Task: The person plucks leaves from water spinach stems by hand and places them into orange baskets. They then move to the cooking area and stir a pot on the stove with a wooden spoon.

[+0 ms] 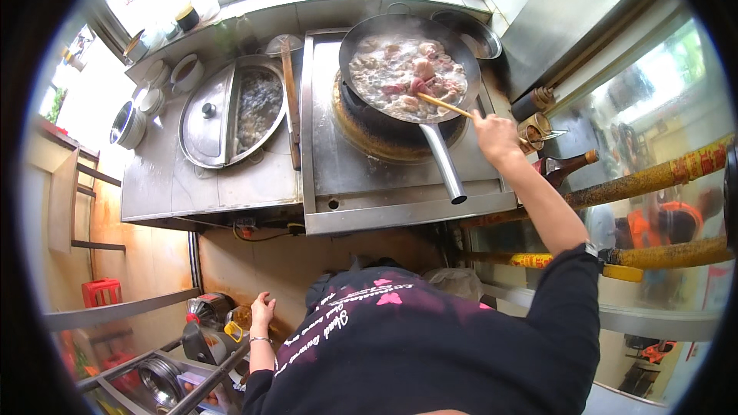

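My right hand (496, 135) grips a slim wooden utensil handle (447, 105) slanting into a dark steel wok (353, 40); its working end is hidden among the food, so I cannot tell its kind. Chunks of meat (424, 69), some pink and some paler, lie in cloudy, foamy liquid, and faint steam rises. The wok sits over a blackened round burner (369, 144), its hollow metal handle (443, 162) pointing towards me. My left hand (263, 312) hangs low beside my body, fingers loosely curled and apart, holding nothing.
Left of the burner, a half-lidded round pot (190, 132) holds dark liquid. A wooden-handled tool (290, 98) lies beside it. Stacked bowls (130, 127) stand farther left. A dark bottle (568, 167) and yellow pipes (646, 184) are on the right. A metal rack (213, 383) stands lower left.
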The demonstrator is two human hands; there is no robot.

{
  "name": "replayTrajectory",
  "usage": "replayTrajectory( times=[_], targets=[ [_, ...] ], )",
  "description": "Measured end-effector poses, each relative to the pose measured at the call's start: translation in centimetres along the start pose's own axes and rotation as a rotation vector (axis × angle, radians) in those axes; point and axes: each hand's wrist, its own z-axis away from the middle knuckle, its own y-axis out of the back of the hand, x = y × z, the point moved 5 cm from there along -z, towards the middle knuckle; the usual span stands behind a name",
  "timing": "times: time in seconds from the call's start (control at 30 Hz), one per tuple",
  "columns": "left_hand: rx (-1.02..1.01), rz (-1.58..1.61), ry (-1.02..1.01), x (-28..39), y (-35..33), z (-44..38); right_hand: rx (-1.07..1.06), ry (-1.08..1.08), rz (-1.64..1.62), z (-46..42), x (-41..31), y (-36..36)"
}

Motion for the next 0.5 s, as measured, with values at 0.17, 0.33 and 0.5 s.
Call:
replayTrajectory(
  times=[0.17, 0.33, 0.5],
  targets=[
    [-0.047, 0.07, 0.09, -1.8, -1.8, 2.6, 0.102, -0.048, -0.16, -7.5, -4.2, -0.7],
    [-0.183, -0.088, 0.068, -0.6, -4.3, 7.0, 0.12, -0.253, -0.079, -13.4, -0.5, -1.9],
    [-0.202, 0.199, 0.293, -6.7, -6.9, 11.3, -0.022, -0.11, -0.09, -9.6, 2.8, -1.3]
  ],
)
